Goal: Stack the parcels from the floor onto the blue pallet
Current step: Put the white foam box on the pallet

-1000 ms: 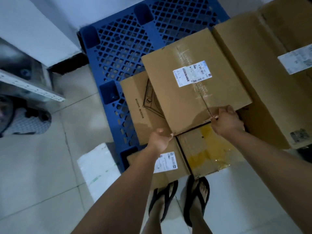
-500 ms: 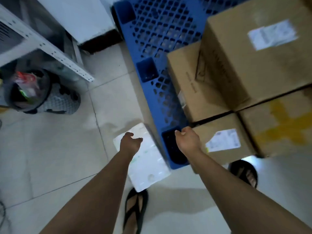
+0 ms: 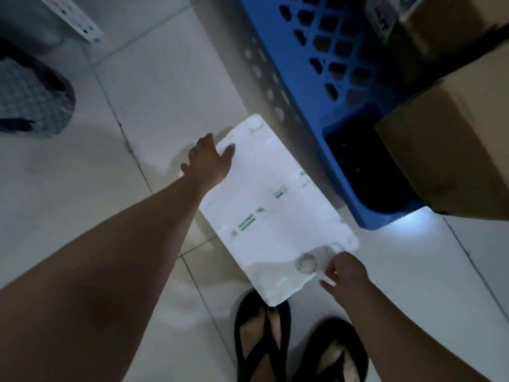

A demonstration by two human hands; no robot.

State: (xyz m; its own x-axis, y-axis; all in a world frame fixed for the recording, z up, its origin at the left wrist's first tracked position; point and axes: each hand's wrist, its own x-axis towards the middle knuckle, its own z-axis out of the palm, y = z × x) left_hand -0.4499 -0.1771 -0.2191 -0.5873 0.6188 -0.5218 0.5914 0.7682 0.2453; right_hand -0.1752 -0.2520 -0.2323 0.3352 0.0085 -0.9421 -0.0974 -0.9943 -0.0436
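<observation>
Reaching for white foam parcel [image 3: 275, 208] lying flat on the tiled floor [image 3: 165, 86], just beside the near corner of the blue pallet [image 3: 316, 64], toes of a sandal [image 3: 261, 337] at its near end; left hand [image 3: 206, 158] spreading fingers over the far-left edge, touching; right hand [image 3: 345, 271] curling fingers at the near-right corner, grip not yet closed; probably light, rigid, brittle at corners; gripping opposite long edges, lifting level; cardboard boxes [image 3: 451, 150] already occupying the pallet.

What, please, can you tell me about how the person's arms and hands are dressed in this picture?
Both forearms are bare: no sleeves reach into view. The left hand and right hand wear no gloves; I see no watch, ring or wristband. Black flip-flops are on the feet.
</observation>
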